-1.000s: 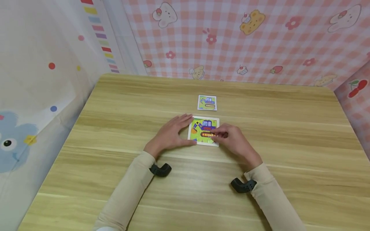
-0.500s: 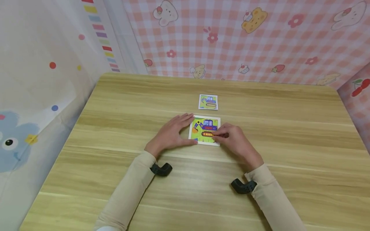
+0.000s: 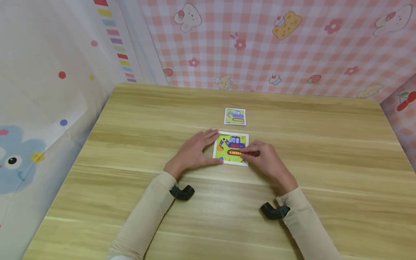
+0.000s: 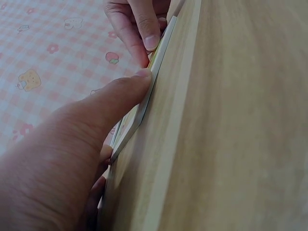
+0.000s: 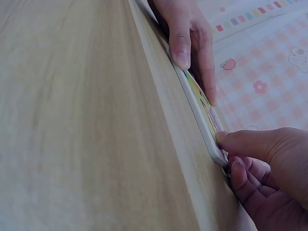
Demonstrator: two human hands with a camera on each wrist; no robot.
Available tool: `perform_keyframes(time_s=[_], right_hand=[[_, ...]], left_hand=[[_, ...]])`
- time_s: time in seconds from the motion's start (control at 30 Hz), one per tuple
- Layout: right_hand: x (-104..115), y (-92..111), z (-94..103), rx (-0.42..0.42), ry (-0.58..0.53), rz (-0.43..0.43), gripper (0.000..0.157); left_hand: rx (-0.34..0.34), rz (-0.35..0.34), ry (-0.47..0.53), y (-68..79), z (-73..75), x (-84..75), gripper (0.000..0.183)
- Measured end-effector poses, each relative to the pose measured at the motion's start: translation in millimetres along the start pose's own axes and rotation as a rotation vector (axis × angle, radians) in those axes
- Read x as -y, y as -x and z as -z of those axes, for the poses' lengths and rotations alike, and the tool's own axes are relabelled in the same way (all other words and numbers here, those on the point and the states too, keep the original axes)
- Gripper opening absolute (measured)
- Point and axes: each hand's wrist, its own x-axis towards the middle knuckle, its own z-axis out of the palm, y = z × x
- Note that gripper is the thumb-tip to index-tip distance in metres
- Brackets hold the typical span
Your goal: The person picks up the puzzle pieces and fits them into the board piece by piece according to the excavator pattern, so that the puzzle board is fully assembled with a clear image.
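Note:
In the head view a small jigsaw puzzle [image 3: 224, 155] in a white-edged tray lies on the table, its picture a blue excavator with orange tracks on green. My left hand [image 3: 195, 150] steadies its left side, thumb extended along the near corner and fingers reaching to the far one. At the right side my right hand [image 3: 264, 159] pinches a puzzle piece [image 3: 238, 153] at the end of the tracks, thumb and index finger close together. The fingertips mostly hide that piece. In the right wrist view the right thumb [image 5: 250, 143] lies over the tray's edge, the other fingers curled beside it.
A small picture card [image 3: 235, 116] with the same excavator lies just beyond the puzzle. The wooden table [image 3: 162, 108] meets a pink checked cloth wall [image 3: 208, 47] at the back. Black wrist mounts [image 3: 182, 193] show at both sleeves.
The right fingertips have shifted slightly at the end of the tracks, uncovering a little more of the picture. The left hand keeps its place; the whole view drifts slightly.

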Motion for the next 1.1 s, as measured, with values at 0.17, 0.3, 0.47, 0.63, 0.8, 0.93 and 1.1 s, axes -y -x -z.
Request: perform_keyframes(time_s=[0.17,0.3,0.47,0.63,0.8,0.93,1.1], right_hand=[[-0.3,0.8,-0.7,-0.011,0.000,-0.005,0.019],[-0.7,1.2,-2.1,-0.028,0.000,0.000,0.020],[-3.8,1.6,-4.8,-0.049,-0.014,-0.007,0.020],[-4.2,2.0,-6.4,-0.067,-0.026,-0.029,0.020],[-3.7,2.2,-6.4,-0.065,-0.034,-0.043,0.020],[-2.8,2.4,-5.8,-0.066,-0.038,-0.043,0.020],[-1.8,2.2,-4.7,-0.071,-0.052,-0.040,0.020]], left_hand=[[-0.007,0.000,-0.009,0.0,-2.0,0.9,0.103],[-0.010,-0.004,-0.019,0.0,-4.3,1.8,0.103],[-0.015,-0.014,-0.032,0.6,-6.7,2.1,0.104],[-0.001,-0.007,-0.057,1.0,-6.5,0.6,0.107],[0.004,-0.002,-0.071,1.3,-6.5,0.4,0.110],[-0.003,-0.003,-0.079,0.7,-7.4,0.5,0.110],[-0.016,-0.006,-0.080,0.1,-6.4,-0.6,0.110]])
